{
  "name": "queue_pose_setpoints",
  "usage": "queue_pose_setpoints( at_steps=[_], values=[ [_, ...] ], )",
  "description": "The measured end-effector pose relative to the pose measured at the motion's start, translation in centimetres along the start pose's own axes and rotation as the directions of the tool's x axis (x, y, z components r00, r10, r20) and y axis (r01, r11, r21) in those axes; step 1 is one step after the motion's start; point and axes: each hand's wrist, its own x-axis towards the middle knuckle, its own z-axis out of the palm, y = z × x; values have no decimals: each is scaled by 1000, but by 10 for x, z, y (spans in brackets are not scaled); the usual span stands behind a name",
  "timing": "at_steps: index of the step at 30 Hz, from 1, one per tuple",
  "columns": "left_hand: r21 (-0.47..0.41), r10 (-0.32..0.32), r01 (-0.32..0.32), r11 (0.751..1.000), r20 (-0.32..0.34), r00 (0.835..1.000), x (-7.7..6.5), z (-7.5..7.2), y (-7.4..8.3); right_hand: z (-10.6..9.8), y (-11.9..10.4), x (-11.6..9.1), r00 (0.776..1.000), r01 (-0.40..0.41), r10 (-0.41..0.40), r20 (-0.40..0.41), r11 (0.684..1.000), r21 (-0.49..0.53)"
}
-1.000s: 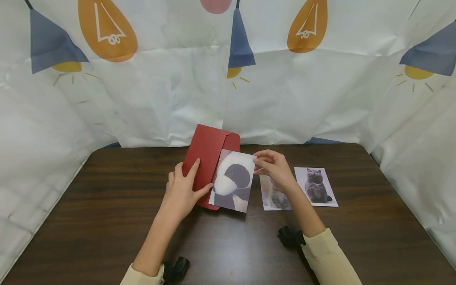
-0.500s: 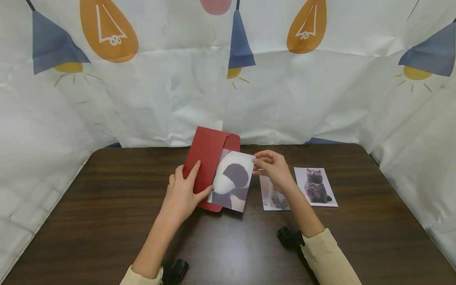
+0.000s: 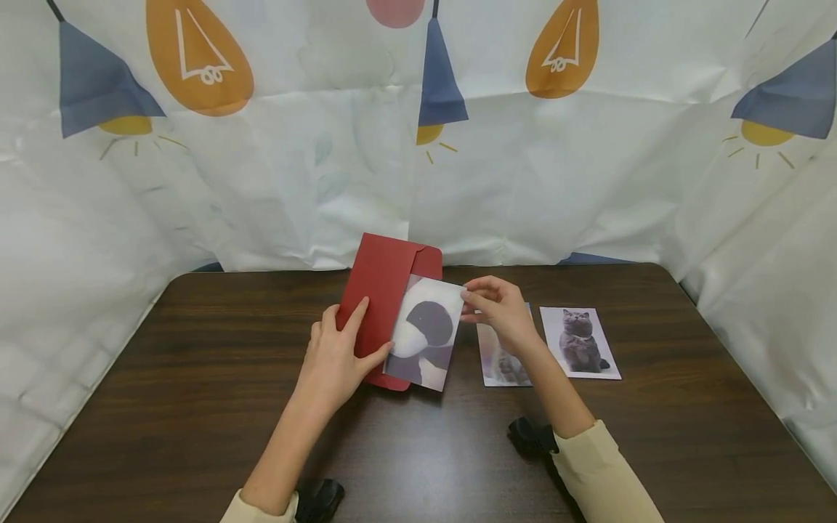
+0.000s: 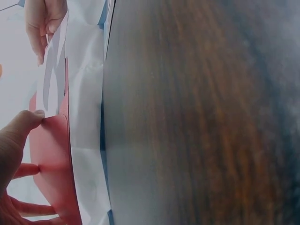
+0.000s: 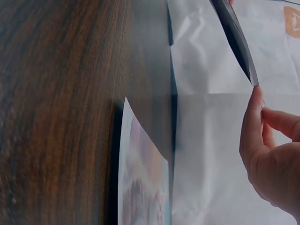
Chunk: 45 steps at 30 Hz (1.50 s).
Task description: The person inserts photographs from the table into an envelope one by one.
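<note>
My left hand (image 3: 332, 354) holds a red envelope (image 3: 379, 283) by its left side, with the thumb at the envelope's mouth and the other fingers spread over it. Its flap (image 3: 428, 261) stands open to the right. A photo card (image 3: 428, 330) with a large dark and white figure overlaps the mouth, its left edge right beside my left thumb (image 4: 40, 113). At the card's upper right corner, my right hand (image 3: 500, 309) pinches it between thumb and fingertips. In the right wrist view the card (image 5: 236, 40) shows nearly edge-on, raised above the table.
Two more photo cards lie on the dark wooden table (image 3: 196, 407): a pale cat picture (image 3: 500, 356), partly under my right forearm in view, and a grey cat picture (image 3: 580, 341) farther right. A white printed curtain (image 3: 497, 189) hangs along the back edge.
The photo card has slid slightly left toward the envelope's mouth, my right hand following it. The envelope has shifted a little right and nearer to me.
</note>
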Motion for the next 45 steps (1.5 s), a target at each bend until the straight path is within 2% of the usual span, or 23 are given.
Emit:
queue_pose_setpoints(
  at_steps=[24,36,45],
  values=[
    [33,24,-23,999,-39,999,-4,7,6,9,0,-4,1000,3,-3,-10,1000,13],
    [46,15,-13,999,-44,999,-5,10,11,12,-1,-7,999,-7,8,-35,1000,9],
    [39,5,-4,999,-25,1000,-5,10,15,11,0,-6,1000,-3,3,-23,1000,16]
  ],
)
